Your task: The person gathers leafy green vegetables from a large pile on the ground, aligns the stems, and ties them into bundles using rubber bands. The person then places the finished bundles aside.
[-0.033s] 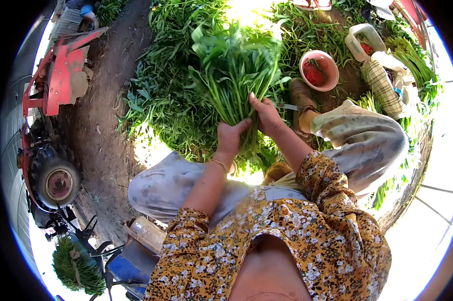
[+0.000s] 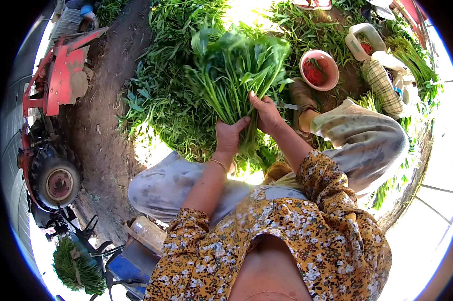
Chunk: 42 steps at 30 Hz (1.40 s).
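Both my hands hold one thick bunch of leafy green stems (image 2: 236,75), its leaves fanned out away from me and slightly blurred. My left hand (image 2: 230,136) is closed round the lower stems on the left, thumb pointing right. Closed on the right side of the same stems is my right hand (image 2: 266,114), its thumb up along them. The cut ends hang below the hands. A narrow metal strip, perhaps a blade (image 2: 290,106), shows between my right hand and my brown shoe (image 2: 303,95); its other end is hidden.
Loose greens (image 2: 161,90) are heaped beyond and left of the bunch. A pink bowl (image 2: 332,75) with red strands stands right, near a white plastic container (image 2: 354,47). Red machinery (image 2: 55,75) is at far left. Tied greens (image 2: 76,268) lie lower left.
The bunch's leafy top has spread wider, to both left and right, and dipped slightly. My hands stay in almost the same place on the stems.
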Motion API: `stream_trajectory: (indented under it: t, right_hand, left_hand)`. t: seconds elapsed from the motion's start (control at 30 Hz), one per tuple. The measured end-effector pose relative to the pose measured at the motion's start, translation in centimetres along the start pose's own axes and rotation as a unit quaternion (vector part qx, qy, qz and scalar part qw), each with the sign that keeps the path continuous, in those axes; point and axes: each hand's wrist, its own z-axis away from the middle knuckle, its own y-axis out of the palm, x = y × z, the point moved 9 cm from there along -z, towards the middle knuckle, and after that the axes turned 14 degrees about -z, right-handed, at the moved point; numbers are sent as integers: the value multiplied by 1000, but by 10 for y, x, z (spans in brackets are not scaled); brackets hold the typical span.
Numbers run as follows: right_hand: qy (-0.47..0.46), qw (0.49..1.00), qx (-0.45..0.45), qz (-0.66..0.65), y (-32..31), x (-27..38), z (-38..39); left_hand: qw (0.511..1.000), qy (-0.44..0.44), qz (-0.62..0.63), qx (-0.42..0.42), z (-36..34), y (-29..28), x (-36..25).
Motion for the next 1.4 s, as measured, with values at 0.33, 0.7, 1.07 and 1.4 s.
stream_trajectory:
  t: [0.33, 0.7, 1.07, 1.4]
  right_hand:
    - [156, 980, -125, 8, -87, -45, -8]
    - [-77, 970, -201, 115, -100, -18, -5]
    - [29, 970, -238, -33, -121, -44, -15]
    - [-99, 925, -98, 354, -73, -2, -12]
  left_hand:
    - [986, -88, 21, -138, -8, -29, 30]
    - [978, -206, -8, 32, 4, -2, 48]
    - [972, -229, -60, 14, 5, -10, 32]
    - [984, -125, -103, 72, 18, 15, 18]
